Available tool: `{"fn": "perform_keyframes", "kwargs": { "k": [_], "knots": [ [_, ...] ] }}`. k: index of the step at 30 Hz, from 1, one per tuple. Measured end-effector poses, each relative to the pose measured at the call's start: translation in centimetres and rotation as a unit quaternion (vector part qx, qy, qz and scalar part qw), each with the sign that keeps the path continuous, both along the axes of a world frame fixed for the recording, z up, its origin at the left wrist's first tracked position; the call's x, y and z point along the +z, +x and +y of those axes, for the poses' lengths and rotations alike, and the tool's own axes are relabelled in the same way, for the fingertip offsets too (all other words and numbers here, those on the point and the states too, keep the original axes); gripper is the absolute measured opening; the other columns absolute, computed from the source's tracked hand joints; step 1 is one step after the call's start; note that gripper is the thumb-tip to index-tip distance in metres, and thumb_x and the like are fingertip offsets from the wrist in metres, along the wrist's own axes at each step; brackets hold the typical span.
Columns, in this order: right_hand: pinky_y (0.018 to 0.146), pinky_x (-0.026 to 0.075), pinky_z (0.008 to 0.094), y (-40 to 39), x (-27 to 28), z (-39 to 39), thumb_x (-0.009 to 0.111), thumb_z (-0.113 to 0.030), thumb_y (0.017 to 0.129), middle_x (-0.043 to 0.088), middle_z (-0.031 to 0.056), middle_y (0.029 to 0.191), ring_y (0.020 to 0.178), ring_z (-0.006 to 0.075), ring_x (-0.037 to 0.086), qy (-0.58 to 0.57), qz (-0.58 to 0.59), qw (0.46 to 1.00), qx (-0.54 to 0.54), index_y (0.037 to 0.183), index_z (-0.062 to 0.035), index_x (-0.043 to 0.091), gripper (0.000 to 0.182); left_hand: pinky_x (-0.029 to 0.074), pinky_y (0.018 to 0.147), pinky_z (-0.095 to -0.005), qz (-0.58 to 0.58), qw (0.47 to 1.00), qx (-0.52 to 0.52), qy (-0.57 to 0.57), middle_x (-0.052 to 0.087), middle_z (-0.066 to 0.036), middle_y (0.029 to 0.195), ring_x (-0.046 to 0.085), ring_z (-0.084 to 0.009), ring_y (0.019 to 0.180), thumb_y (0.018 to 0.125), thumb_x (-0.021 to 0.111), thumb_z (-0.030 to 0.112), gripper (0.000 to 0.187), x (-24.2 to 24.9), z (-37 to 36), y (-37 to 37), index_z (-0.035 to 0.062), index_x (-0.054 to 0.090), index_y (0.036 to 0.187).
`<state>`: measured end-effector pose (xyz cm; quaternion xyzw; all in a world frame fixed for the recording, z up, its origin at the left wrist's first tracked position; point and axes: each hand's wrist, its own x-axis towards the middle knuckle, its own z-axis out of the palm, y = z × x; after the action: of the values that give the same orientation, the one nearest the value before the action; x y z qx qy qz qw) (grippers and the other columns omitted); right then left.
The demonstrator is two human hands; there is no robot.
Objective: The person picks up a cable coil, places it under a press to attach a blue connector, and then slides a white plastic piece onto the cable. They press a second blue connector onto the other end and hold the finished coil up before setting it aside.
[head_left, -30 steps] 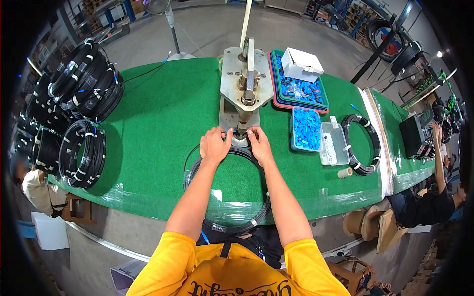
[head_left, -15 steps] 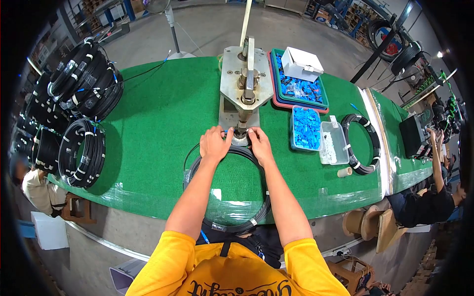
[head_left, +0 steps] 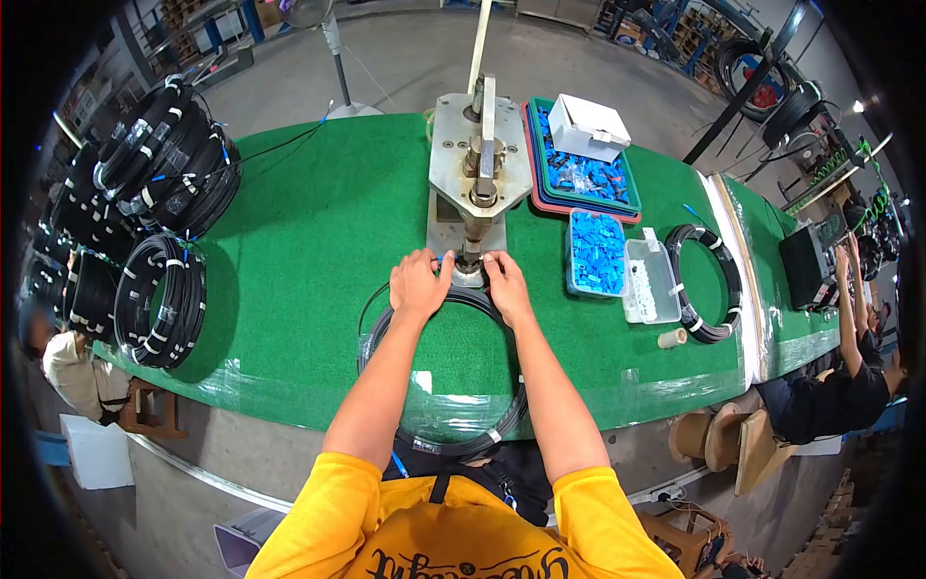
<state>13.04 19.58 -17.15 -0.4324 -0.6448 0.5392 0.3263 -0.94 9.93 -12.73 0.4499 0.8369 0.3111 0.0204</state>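
A metal hand press [head_left: 479,159] stands on the green-covered table, its ram pointing down at a small base. My left hand [head_left: 421,284] is at the left of that base, fingers closed on a small blue cable connector [head_left: 439,260] that shows only in part. On the other side my right hand [head_left: 506,287] has its fingers drawn together at the base; what they hold, if anything, is hidden. Below both hands lies a coil of black cable [head_left: 503,425], reaching over the table's near edge, with my forearms crossing above it.
Right of the press are a tub of blue connector parts [head_left: 598,253], a clear box with white pieces [head_left: 653,285], stacked trays [head_left: 632,198] under a white carton [head_left: 590,125], and another cable coil [head_left: 735,289]. Cable coils [head_left: 164,154] pile up at left. A co-worker [head_left: 830,396] sits at far right.
My hands stay almost still at the press base. At far right, the co-worker's arms have shifted near the black machine.
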Motion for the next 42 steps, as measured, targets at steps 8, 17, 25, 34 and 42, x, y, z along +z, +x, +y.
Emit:
{"fn": "perform_keyframes", "kwargs": {
  "k": [8,17,25,34,42],
  "knots": [
    [0.080,0.046,0.0349,0.1,-0.2,0.2,0.055,-0.030,0.098,0.059,0.0132,0.091,0.086,0.0236,0.057,0.001,-0.002,1.000,-0.001,0.105,-0.0013,0.063,0.031,0.045,0.076,-0.0451,0.003,1.000,-0.001,0.013,0.064,-0.011,0.082,0.061,-0.0311,0.084,0.094,0.055,0.043,0.041,-0.4,0.2,0.0,0.0059,0.062,0.077],
    [0.085,0.046,0.0366,-0.5,-0.2,0.2,0.053,-0.030,0.099,0.060,0.0136,0.094,0.091,0.0256,0.058,-0.005,-0.009,1.000,-0.014,0.106,-0.0026,0.063,0.030,0.045,0.077,-0.0446,-0.005,1.000,0.007,0.013,0.065,-0.010,0.083,0.062,-0.0303,0.084,0.093,0.057,0.044,0.041,0.1,0.1,0.0,0.0058,0.062,0.078],
    [0.060,0.044,0.0272,-0.9,-0.8,0.7,0.049,-0.031,0.102,0.059,-0.0004,0.087,0.074,0.0096,0.051,0.041,-0.042,0.998,-0.012,0.104,-0.0060,0.060,0.027,0.046,0.079,-0.0443,-0.015,1.000,0.012,-0.013,0.066,-0.009,0.085,0.063,-0.0297,0.087,0.092,0.058,0.045,0.041,0.6,0.3,0.0,0.0055,0.063,0.083],
    [0.090,0.045,0.0402,-1.1,1.0,0.1,0.050,-0.028,0.097,0.064,0.0198,0.102,0.101,0.0335,0.059,0.024,-0.051,0.998,-0.027,0.102,-0.0011,0.063,0.030,0.048,0.080,-0.0463,-0.024,0.999,0.013,-0.024,0.066,-0.012,0.087,0.064,-0.0321,0.088,0.092,0.057,0.049,0.047,-0.1,0.7,-0.4,0.0036,0.064,0.085],
    [0.084,0.044,0.0350,-1.1,0.7,0.2,0.048,-0.029,0.099,0.063,0.0115,0.096,0.093,0.0239,0.056,0.028,-0.048,0.998,-0.022,0.101,-0.0018,0.061,0.030,0.048,0.080,-0.0473,-0.035,0.999,0.013,-0.039,0.067,-0.013,0.089,0.064,-0.0334,0.089,0.092,0.056,0.049,0.048,-0.1,0.7,-0.5,0.0021,0.065,0.086]
  ]
}}
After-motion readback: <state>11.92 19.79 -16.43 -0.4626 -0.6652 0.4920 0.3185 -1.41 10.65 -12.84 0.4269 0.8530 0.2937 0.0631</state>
